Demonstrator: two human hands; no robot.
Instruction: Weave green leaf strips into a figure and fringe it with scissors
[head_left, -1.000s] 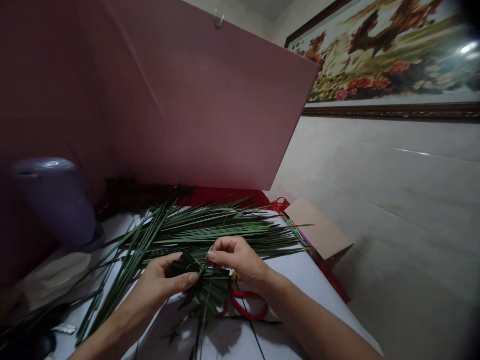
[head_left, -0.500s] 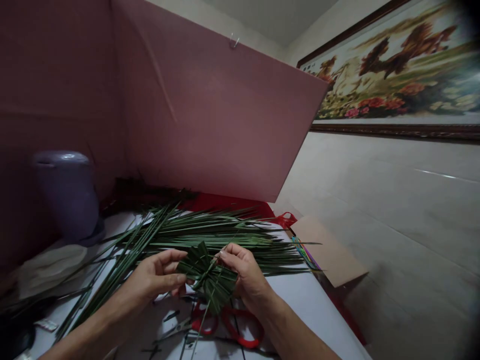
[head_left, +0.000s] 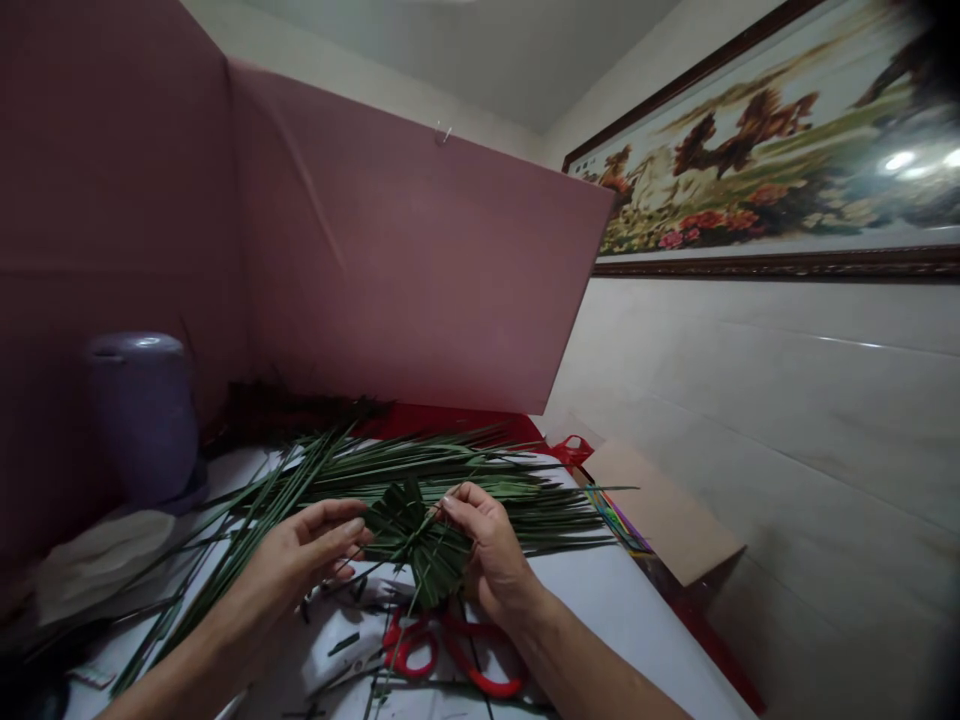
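A fan-shaped bundle of folded green leaves (head_left: 431, 565), tied across its middle with a thin strip, is held up over the table. My right hand (head_left: 491, 550) pinches the strip between thumb and forefinger and supports the bundle's right side. My left hand (head_left: 315, 545) is beside the bundle's left edge with its fingers loosely apart; whether a fingertip touches the leaves I cannot tell. Beneath them, red-handled scissors (head_left: 487, 688) lie on the white table (head_left: 607, 625). Their blades point left, and small leaf scraps lie around them.
Long green leaves (head_left: 442, 465) spread across the back and left of the table. A bluish-purple bin (head_left: 142, 420) stands at left, near a pale cloth (head_left: 105, 560). A cardboard flap (head_left: 660, 510) and a red plastic bag (head_left: 571, 450) are at right. Pink panels (head_left: 412, 270) rise behind.
My left hand has drawn slightly back from the bundle, its fingers looser. The right hand keeps its pinch. The bundle has turned a little, and the camera view has shifted.
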